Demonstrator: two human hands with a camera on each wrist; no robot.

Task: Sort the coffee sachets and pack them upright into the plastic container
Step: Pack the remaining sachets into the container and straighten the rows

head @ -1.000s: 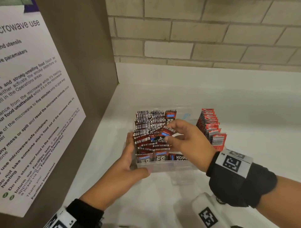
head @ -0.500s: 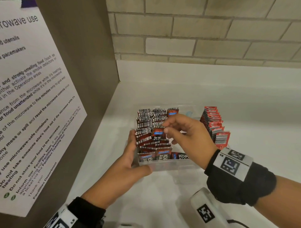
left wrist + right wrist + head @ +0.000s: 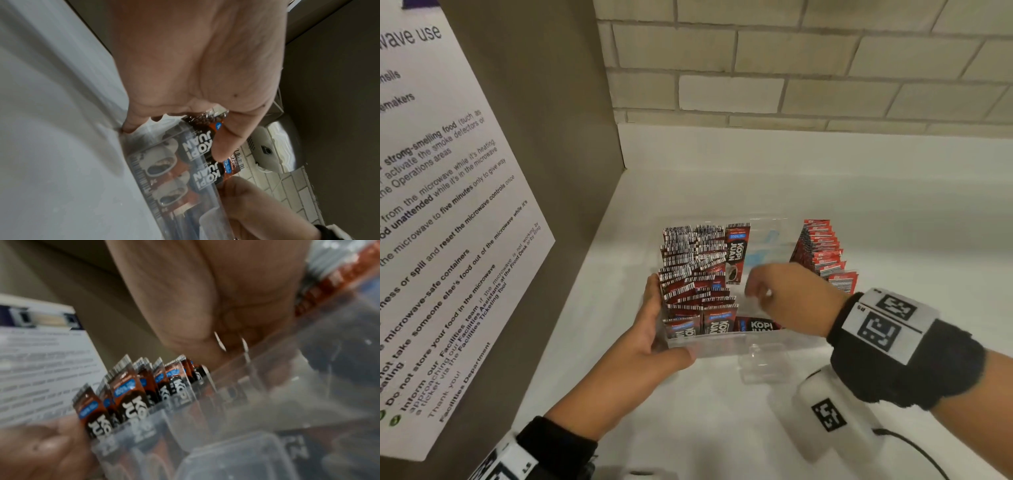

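A clear plastic container (image 3: 722, 346) stands on the white counter. Dark red Kopi Juan sachets (image 3: 695, 274) stand packed in rows in its left part. Bright red sachets (image 3: 822, 250) stand in a row along its right side. One dark sachet (image 3: 760, 325) lies flat at the front. My left hand (image 3: 650, 329) grips the container's near left corner, fingers along the side wall and thumb on the front. My right hand (image 3: 753, 291) hovers blurred over the bare middle, fingers curled, with nothing seen in them. In the wrist views my left hand (image 3: 205, 65) lies against the wall, and the right hand (image 3: 205, 296) is above the sachets (image 3: 131, 394).
A brown panel with a microwave notice (image 3: 448, 240) rises close on the left. A brick wall (image 3: 791, 68) closes the back. A white device with a marker (image 3: 832, 418) lies at the near right. A clear latch (image 3: 763, 363) juts from the container's front.
My right hand pinched a dark sachet over the left rows before. It has let go and moved right over the middle of the container. The left hand has stayed on the corner.
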